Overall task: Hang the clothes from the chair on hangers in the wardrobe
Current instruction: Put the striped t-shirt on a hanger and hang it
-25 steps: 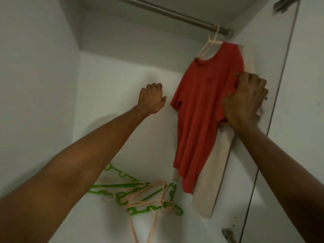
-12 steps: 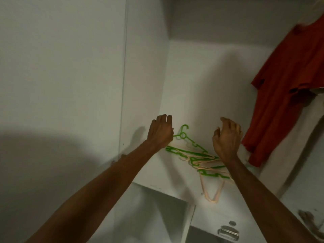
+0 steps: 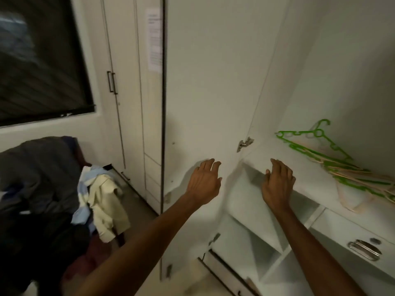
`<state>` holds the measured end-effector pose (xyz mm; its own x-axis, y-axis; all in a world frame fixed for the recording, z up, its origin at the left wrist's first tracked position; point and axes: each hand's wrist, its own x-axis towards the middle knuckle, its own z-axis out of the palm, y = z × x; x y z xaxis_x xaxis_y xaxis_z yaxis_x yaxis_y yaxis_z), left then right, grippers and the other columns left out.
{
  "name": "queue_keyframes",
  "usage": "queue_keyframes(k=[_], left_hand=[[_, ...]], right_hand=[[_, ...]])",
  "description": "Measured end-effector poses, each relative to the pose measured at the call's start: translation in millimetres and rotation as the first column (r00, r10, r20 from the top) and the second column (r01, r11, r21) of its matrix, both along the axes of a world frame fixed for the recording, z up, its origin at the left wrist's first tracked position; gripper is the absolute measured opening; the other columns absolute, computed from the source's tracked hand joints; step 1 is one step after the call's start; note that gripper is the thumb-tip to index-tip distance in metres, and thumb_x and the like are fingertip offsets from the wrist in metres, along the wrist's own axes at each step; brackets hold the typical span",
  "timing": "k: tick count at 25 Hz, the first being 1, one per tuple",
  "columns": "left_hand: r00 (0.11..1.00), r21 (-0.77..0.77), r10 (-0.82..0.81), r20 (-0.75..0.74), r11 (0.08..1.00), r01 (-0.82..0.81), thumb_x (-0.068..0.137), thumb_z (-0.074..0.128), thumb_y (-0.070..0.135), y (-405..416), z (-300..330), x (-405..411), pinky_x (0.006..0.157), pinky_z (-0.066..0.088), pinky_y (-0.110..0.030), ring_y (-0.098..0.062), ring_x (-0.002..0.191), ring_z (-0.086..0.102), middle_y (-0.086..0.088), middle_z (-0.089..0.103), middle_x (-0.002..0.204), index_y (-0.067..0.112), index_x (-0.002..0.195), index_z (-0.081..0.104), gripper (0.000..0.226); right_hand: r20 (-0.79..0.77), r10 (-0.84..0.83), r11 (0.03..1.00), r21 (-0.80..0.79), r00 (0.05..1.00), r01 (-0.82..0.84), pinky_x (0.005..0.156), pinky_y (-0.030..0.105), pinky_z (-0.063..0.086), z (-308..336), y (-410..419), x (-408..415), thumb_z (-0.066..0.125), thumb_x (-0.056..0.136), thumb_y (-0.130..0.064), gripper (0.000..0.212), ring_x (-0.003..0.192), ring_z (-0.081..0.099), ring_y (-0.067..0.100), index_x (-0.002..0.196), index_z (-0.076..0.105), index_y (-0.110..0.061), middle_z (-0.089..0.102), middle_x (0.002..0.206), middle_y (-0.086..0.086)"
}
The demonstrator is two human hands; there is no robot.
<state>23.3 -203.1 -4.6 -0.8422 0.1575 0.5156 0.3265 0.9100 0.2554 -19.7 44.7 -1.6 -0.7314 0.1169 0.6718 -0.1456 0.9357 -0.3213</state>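
- While both hands hang in front of the open wardrobe, neither carries anything: the left hand (image 3: 204,181) has its fingers spread and relaxed near the inside of the wardrobe door (image 3: 205,82), and the right hand (image 3: 277,184) is likewise loose-fingered, hovering just over the front edge of the shelf (image 3: 284,167).
- Over on the left, the chair (image 3: 118,237) is loaded — a heap of clothes (image 3: 64,182) with a dark garment on top, a cream piece and something pale blue spilling off the side. So plenty is left to hang.
- Spare hangers (image 3: 333,159), green and pale ones tangled together, lie on the shelf at right, well apart from the chair.
- No rail and no hung garment show in this view, so what's already done can't be told from here.
- My read: we're between rounds — the next move looks like fetching a garment from the pile, or a hanger from the tangle, and those hooks may snag.
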Motion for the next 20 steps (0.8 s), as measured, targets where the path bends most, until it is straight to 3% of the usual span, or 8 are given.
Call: queue_keyframes(k=[3,6,9,11,15,20], left_hand=[[0.992,0.017,0.105,0.076,0.994,-0.107,0.096,0.061,0.030,-72,-36,62,0.103,0.048,-0.043,-0.030,0.133,0.049,-0.011,0.052,0.144,0.011,0.142,0.050,0.051],[0.957,0.059,0.258,0.135,0.962,-0.268,0.094,0.061,0.026,-133,-55,117,0.105,0.046,-0.041,-0.030,0.133,0.049,-0.011,0.052,0.144,0.009,0.143,0.049,0.053],[0.890,0.058,0.407,0.205,0.903,-0.426,0.092,0.063,0.028,-183,-73,167,0.108,0.042,-0.042,-0.031,0.135,0.046,-0.013,0.049,0.146,0.009,0.145,0.046,0.058],[0.826,0.037,0.509,0.240,0.846,-0.532,0.089,0.064,0.027,-222,-90,204,0.102,0.044,-0.044,-0.034,0.129,0.050,-0.014,0.051,0.141,0.008,0.142,0.048,0.059],[0.710,-0.017,0.622,0.331,0.756,-0.654,0.092,0.050,0.045,-272,-116,251,0.099,0.043,-0.042,-0.031,0.131,0.046,-0.009,0.045,0.146,0.016,0.147,0.040,0.063],[0.599,0.047,0.683,0.417,0.642,-0.765,0.099,0.052,0.044,-315,-146,288,0.112,0.034,-0.040,-0.028,0.144,0.036,-0.009,0.036,0.157,0.017,0.154,0.035,0.064]], right_hand=[[0.059,0.085,0.995,-0.050,0.995,-0.082,0.095,0.050,0.040,-44,-61,36,0.060,0.093,-0.006,0.040,0.116,0.049,0.039,0.132,0.055,-0.004,0.059,0.129,0.021],[0.144,0.235,0.972,-0.021,0.961,-0.234,0.097,0.053,0.040,-84,-133,77,0.060,0.094,-0.007,0.045,0.123,0.046,0.039,0.138,0.052,-0.005,0.052,0.141,0.020],[0.211,0.384,0.915,0.046,0.899,-0.402,0.097,0.054,0.042,-114,-200,111,0.063,0.092,-0.008,0.051,0.126,0.046,0.039,0.141,0.050,-0.005,0.046,0.148,0.020],[0.264,0.476,0.865,0.030,0.839,-0.500,0.096,0.053,0.044,-128,-250,131,0.066,0.090,-0.010,0.053,0.126,0.047,0.039,0.141,0.050,-0.005,0.047,0.146,0.020],[0.322,0.571,0.795,0.010,0.755,-0.606,0.096,0.053,0.047,-146,-311,153,0.065,0.093,-0.015,0.048,0.126,0.048,0.039,0.138,0.052,-0.005,0.050,0.143,0.020],[0.359,0.634,0.735,-0.004,0.684,-0.679,0.097,0.049,0.047,-174,-381,160,0.056,0.098,-0.025,0.044,0.124,0.050,0.036,0.138,0.054,-0.005,0.053,0.140,0.018]])
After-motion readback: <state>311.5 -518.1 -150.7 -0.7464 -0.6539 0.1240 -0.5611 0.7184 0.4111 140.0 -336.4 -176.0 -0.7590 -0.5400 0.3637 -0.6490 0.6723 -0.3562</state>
